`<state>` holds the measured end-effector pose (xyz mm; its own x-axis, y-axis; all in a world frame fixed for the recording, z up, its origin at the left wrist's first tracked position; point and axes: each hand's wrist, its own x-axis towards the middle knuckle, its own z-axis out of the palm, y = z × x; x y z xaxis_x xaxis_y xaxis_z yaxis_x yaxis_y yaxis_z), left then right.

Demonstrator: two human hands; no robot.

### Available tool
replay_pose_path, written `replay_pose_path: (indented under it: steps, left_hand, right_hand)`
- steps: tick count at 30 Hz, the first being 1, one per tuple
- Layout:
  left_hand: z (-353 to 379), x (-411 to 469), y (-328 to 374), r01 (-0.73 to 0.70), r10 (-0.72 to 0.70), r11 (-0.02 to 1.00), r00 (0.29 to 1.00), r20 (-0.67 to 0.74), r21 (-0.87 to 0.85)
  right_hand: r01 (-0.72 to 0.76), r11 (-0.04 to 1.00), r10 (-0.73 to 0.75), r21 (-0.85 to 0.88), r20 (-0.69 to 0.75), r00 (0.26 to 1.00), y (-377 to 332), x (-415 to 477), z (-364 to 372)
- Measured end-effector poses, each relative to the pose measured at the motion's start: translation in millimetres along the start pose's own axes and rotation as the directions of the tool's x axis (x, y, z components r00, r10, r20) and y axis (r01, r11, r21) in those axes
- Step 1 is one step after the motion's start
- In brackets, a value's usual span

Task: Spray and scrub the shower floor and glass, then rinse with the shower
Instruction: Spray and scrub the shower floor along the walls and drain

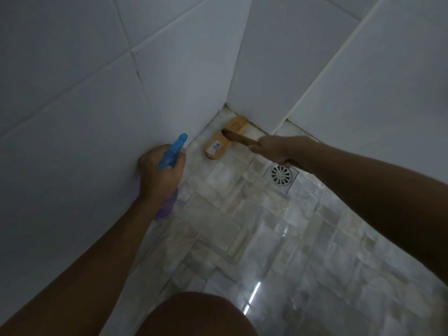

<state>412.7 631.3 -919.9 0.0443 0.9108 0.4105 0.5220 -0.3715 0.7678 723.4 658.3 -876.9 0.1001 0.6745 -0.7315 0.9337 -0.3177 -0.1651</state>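
My left hand (158,172) grips a spray bottle (172,151) with a blue trigger head and a purple body, held close to the left wall, nozzle pointing toward the corner. My right hand (276,147) grips the wooden handle of a scrub brush (226,137). The brush's tan wooden head lies bristles-down on the shower floor (254,226), pushed into the far corner where the two walls meet. The floor is wet, pale marbled tile with a bright reflection. No glass is in view.
A round metal drain (281,175) sits in the floor just under my right wrist. White tiled walls (97,93) close in on the left and at the back right. My knee (194,314) fills the bottom edge.
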Motion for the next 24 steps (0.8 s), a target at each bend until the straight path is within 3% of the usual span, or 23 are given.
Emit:
replay_pose_path:
  steps: [5, 10, 16, 24]
  left_hand:
    - [2, 1, -7, 0.033, -0.033, 0.999, 0.999, 0.010, -0.015]
    - [2, 4, -2, 0.003, -0.003, 1.000, 1.000, 0.015, 0.001]
    - [3, 6, 2, -0.026, 0.022, 0.996, 0.999, 0.046, 0.082]
    - [3, 4, 8, 0.045, -0.047, 0.997, 0.998, 0.032, 0.060]
  right_hand:
    - [-0.100, 0.995, 0.102, -0.019, 0.095, 0.990, 54, -43, 4]
    - [-0.019, 0.997, 0.018, -0.069, -0.012, 1.000, 4, 1, -9]
    - [-0.047, 0.995, 0.051, 0.085, -0.036, 0.998, -39, 29, -23]
    - [-0.124, 0.886, 0.132, 0.446, 0.013, 0.991, -51, -35, 46]
